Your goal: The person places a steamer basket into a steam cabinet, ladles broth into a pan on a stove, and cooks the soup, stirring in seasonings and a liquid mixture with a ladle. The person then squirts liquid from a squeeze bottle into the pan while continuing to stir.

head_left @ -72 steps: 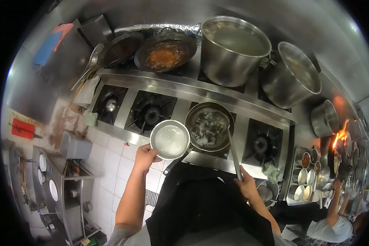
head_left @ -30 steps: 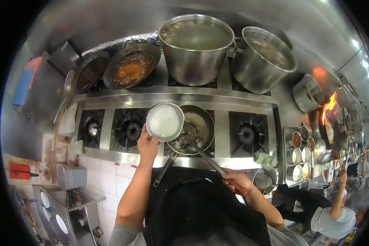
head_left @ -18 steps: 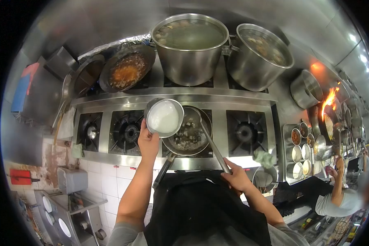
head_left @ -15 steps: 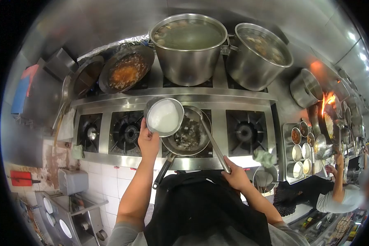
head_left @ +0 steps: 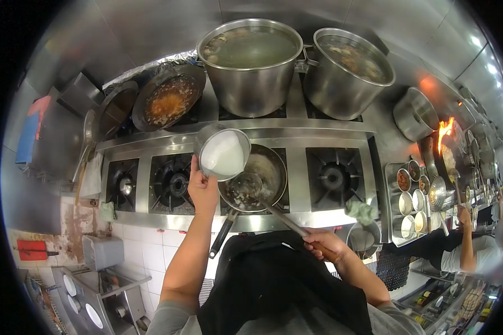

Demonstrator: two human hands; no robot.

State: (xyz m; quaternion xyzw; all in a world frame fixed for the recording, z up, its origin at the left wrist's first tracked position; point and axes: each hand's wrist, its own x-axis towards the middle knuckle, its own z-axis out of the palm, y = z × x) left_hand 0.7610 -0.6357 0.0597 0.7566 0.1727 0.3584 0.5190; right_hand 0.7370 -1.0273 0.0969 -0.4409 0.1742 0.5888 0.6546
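Note:
My left hand [head_left: 203,190] grips the side of a metal bowl [head_left: 224,154] with whitish liquid in it. The bowl is tilted toward the right, over the left edge of a frying pan [head_left: 271,167] on the burner. My right hand [head_left: 326,244] is closed round the wooden handle of a ladle [head_left: 285,218]. The ladle's head rests inside the pan, at its lower left, among small pale pieces. The pan's black handle [head_left: 222,237] points down to the left, with no hand on it.
Two tall stock pots [head_left: 251,84] [head_left: 346,78] and two woks [head_left: 169,100] [head_left: 114,109] stand behind. A burner [head_left: 333,177] lies right of the pan. Further right are a tray of small containers [head_left: 398,230], a flame [head_left: 445,133] and a co-worker [head_left: 469,254].
The bowl has come over the pan's left edge and tilts further right. The ladle has swung from the pan's upper right to its lower left, and my right hand has shifted down its handle.

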